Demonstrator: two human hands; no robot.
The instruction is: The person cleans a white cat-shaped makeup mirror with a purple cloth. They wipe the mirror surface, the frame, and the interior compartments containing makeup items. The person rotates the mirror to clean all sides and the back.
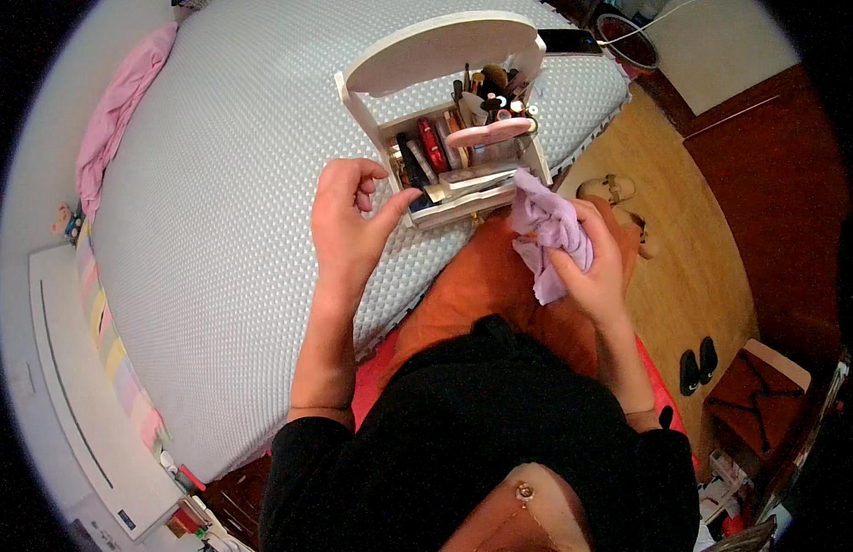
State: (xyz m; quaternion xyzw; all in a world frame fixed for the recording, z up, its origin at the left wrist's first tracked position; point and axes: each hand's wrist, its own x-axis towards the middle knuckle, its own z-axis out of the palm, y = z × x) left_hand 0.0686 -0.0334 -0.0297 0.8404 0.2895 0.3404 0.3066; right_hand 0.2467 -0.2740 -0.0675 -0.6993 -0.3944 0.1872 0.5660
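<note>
A white makeup organizer box (445, 213) with a tall arched back stands on the bed in front of me. In it are several cosmetics: a red tube (433, 145), dark slim tubes, a bundle of makeup brushes (494, 81) and a pink rounded piece (489, 133). By the box's front left corner is my left hand (348, 202), its fingers loosely curled and its thumb stretched apart, with nothing seen in it. My right hand (594, 262) grips a crumpled lavender cloth (548, 230) above my thigh, just off the box's front right corner.
The bed (215, 230) has a pale quilted cover. A dark phone (570, 41) with a white cable lies behind the box. Light shoes (609, 189) and black slippers (698, 366) sit on the wooden floor, near a folding stool (760, 396). Pink fabric (123, 110) hangs along the far left edge.
</note>
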